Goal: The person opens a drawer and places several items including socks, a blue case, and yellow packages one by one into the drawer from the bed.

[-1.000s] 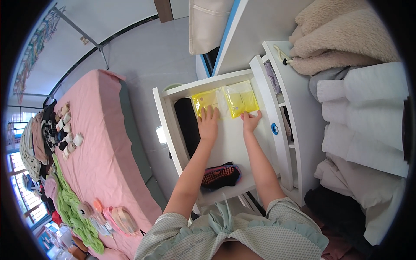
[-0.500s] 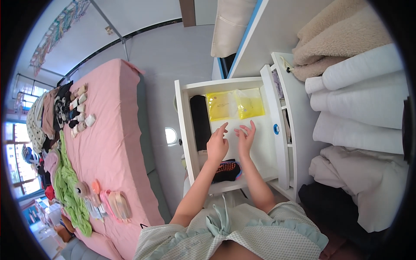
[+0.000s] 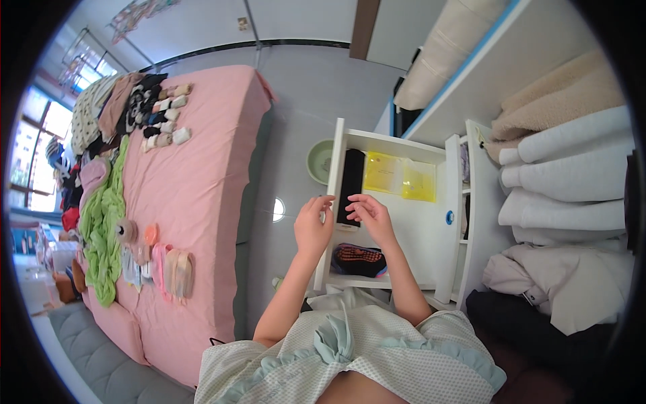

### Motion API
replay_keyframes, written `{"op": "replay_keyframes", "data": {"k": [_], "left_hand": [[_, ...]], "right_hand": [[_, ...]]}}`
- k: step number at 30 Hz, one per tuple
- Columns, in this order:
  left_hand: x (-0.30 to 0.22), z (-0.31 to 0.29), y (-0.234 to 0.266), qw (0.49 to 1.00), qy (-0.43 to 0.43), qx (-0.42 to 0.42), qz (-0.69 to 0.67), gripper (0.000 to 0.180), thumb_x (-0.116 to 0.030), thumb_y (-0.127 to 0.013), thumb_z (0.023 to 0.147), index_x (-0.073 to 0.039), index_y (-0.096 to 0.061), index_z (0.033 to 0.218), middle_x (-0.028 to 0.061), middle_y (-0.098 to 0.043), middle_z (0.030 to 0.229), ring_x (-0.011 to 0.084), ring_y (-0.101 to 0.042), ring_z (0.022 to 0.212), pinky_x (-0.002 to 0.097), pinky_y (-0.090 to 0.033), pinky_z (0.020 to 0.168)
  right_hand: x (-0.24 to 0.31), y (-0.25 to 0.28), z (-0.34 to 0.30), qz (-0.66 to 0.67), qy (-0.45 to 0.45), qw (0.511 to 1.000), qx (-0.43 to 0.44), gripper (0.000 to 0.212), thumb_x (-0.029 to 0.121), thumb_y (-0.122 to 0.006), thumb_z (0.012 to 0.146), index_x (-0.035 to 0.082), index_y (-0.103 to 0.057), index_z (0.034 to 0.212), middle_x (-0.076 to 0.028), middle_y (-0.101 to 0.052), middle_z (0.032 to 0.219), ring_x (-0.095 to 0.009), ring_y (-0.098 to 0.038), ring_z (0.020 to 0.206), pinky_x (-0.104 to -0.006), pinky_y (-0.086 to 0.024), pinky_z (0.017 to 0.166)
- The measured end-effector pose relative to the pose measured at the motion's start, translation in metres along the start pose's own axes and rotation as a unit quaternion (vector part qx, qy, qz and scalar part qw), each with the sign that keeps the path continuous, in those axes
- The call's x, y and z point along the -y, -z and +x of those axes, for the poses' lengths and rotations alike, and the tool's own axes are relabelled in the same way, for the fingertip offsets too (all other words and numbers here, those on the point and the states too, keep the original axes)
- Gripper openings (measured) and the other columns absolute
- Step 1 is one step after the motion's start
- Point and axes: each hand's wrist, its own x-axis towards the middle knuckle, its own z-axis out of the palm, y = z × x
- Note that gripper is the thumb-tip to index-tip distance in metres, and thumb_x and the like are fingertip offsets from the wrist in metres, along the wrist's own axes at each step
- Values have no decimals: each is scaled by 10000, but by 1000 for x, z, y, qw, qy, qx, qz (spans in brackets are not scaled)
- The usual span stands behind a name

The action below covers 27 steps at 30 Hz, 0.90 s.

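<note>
A white drawer [image 3: 410, 232] stands pulled out in front of me. My left hand [image 3: 315, 223] hovers by its left wall, fingers loosely bent and nothing held. Over the drawer's left part, my right hand [image 3: 372, 219] is open with its fingers apart, also bare. Beyond the hands, two flat yellow clear-fronted packets [image 3: 383, 173] lie side by side at the drawer's far end. A long black folded cloth [image 3: 352, 178] runs along the left wall, partly behind my right fingers. In the near left corner sit dark socks with orange grip dots [image 3: 359, 259].
To the left is a bed with a pink sheet [image 3: 208, 168], bearing rolled socks [image 3: 168, 118], a green cloth [image 3: 104, 222] and heaped clothes. A pale green basin [image 3: 319, 161] stands on the floor beside the drawer. At right, white garments [image 3: 565, 168] hang in the wardrobe.
My view has swung left, so the bed and drawer sit further right in the picture. Both hands have drawn back from mid-drawer toward its left wall, still empty.
</note>
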Motion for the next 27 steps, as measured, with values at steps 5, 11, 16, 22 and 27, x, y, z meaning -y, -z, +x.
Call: {"op": "replay_keyframes", "data": {"k": [5,11,16,22,27], "left_hand": [[33,-33,61,998,67,-21,3,187,-46,-498,768,-91,-610,910,46,-607,761,147,-577,617,255,-466,576],[81,-73,140,992,105,-66,15,169,-73,-506,780,-91,-613,910,39,-613,746,129,-571,580,245,-454,557],[110,-103,209,987,125,-100,-7,146,-126,-516,776,-116,-600,895,47,-600,749,170,-571,568,292,-443,546],[155,-146,287,978,133,-163,-5,150,-130,-516,774,-113,-604,894,61,-610,759,191,-579,588,309,-453,564],[192,-182,337,959,183,-213,-27,157,-131,-515,774,-106,-613,894,84,-612,733,204,-583,596,323,-455,570]], "right_hand": [[6,-60,-5,-27,-8,998,64,213,130,-463,856,19,-528,1025,-72,-617,856,-119,-597,730,-215,-430,644],[10,-153,-17,-40,13,991,131,212,123,-451,860,25,-527,1031,-69,-611,882,-120,-597,739,-222,-443,667],[2,-240,-37,-24,0,977,212,217,96,-457,853,16,-522,1044,-79,-607,886,-117,-582,734,-239,-462,691],[-4,-336,-57,-65,10,950,306,219,87,-462,850,13,-527,1046,-85,-603,881,-116,-572,725,-241,-468,690],[-21,-404,-63,-87,-32,918,385,228,99,-470,854,30,-526,1064,-75,-600,906,-117,-578,757,-243,-469,708]]}}
